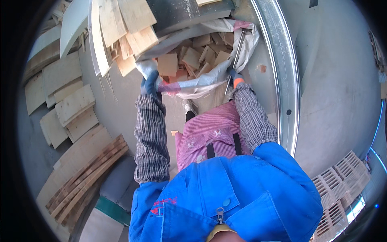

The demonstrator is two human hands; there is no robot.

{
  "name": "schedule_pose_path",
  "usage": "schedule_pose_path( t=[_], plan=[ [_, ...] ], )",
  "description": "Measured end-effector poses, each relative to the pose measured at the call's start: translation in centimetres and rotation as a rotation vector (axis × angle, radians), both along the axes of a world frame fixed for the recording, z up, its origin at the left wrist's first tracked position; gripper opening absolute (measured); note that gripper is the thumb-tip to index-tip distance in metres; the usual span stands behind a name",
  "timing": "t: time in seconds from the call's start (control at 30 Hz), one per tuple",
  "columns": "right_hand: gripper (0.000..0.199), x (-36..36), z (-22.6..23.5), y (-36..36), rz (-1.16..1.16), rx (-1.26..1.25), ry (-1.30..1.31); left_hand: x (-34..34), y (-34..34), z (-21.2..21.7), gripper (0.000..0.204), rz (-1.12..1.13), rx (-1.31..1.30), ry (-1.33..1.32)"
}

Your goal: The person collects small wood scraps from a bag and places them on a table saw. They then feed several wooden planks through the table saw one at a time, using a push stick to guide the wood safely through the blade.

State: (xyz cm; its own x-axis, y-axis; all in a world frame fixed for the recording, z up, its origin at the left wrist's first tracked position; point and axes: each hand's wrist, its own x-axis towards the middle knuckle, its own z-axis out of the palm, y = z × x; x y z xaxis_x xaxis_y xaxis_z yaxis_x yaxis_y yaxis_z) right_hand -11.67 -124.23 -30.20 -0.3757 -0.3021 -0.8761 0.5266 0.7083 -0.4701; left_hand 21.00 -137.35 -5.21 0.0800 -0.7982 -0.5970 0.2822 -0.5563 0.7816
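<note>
A large white woven sack (205, 78) with pink and pale-blue patches stands open-mouthed in front of me. Inside it lie many wood offcuts (192, 58), flat and roughly square. At the near left of the rim, my gloved left hand (150, 82) is closed on the folded sack edge. My right hand (234, 75), in a dark glove with an orange cuff, is closed at the near right of the rim. A thin metal rod (239, 47) runs along the sack's right side and passes by this hand; whether the fingers also hold it is hidden.
A stack of wood boards (130, 24) overhangs the sack's left side. More boards (66, 97) and curved strips (90, 173) lie at left. A metal rail (284, 60) curves along the right. Slatted pallets (340, 181) lie at lower right. A dark metal surface (189, 16) is beyond the sack.
</note>
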Motion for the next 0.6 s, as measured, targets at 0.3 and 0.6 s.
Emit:
schedule_pose_path(
  t=[0.3, 0.6],
  plan=[
    [0.022, -3.6, 9.8, 0.9, 0.091, -0.180, 0.098, -0.1, -4.0, 4.8, 0.050, -0.014, 0.095, -0.241],
    [0.017, -6.0, 13.3, 0.7, 0.155, -0.009, 0.096, -0.9, -6.2, 1.7, 0.056, -0.047, -0.073, -0.176]
  ],
)
